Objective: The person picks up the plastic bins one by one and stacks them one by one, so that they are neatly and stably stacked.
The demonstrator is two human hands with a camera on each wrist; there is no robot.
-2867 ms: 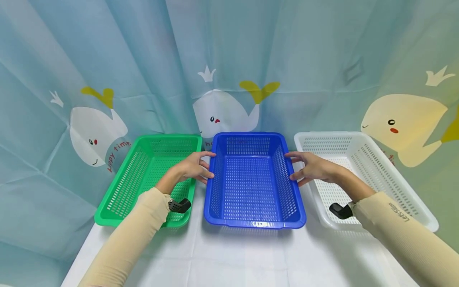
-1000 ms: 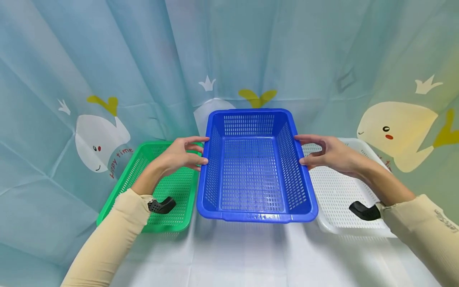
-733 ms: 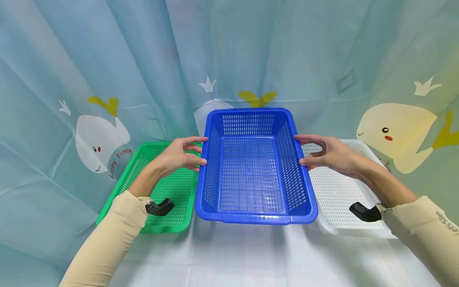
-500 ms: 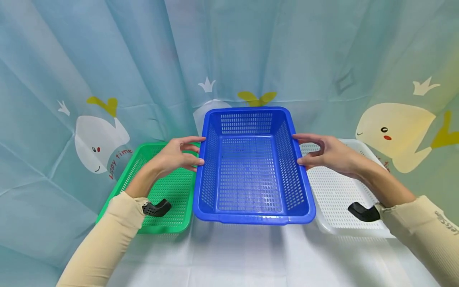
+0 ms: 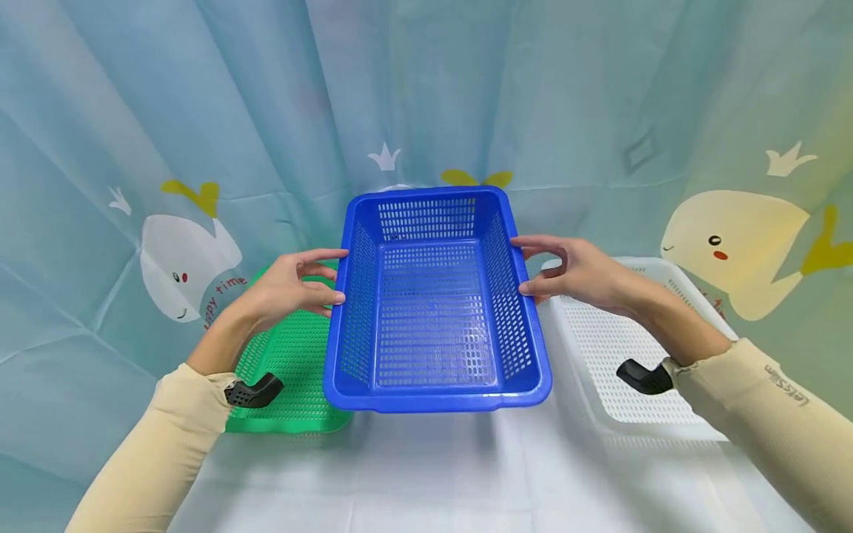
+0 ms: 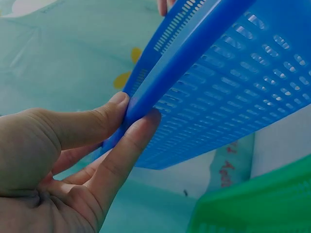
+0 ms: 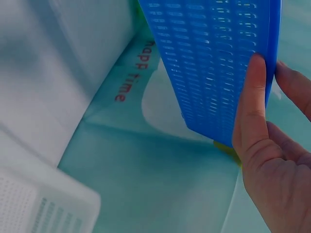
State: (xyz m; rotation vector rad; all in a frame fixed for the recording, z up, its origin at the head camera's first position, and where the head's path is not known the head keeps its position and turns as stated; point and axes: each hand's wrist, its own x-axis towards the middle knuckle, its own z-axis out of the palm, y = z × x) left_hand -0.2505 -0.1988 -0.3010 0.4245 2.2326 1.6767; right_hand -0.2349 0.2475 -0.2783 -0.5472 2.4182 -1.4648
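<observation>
A blue plastic basket [image 5: 436, 311] with slotted walls hangs above the white-covered table, held between both hands. My left hand [image 5: 289, 289] pinches its left rim; in the left wrist view the thumb lies on one side of the rim [image 6: 180, 63] and a finger on the other. On the opposite side my right hand [image 5: 573, 274] pinches the right rim, and the right wrist view shows fingers against the outer wall [image 7: 209, 63]. Nothing lies inside the blue basket. It overlaps part of a green basket [image 5: 293, 370] behind my left hand.
The green basket stands on the table at the left. A white basket [image 5: 586, 370] stands at the right, partly behind my right forearm. The table has a white cover [image 5: 426, 474]. A light blue curtain [image 5: 426, 89] printed with whales hangs right behind the baskets.
Both hands have raised the blue basket off the table from between the other two. Over the last half second it has shifted left, toward the green basket. The green and white baskets stay put.
</observation>
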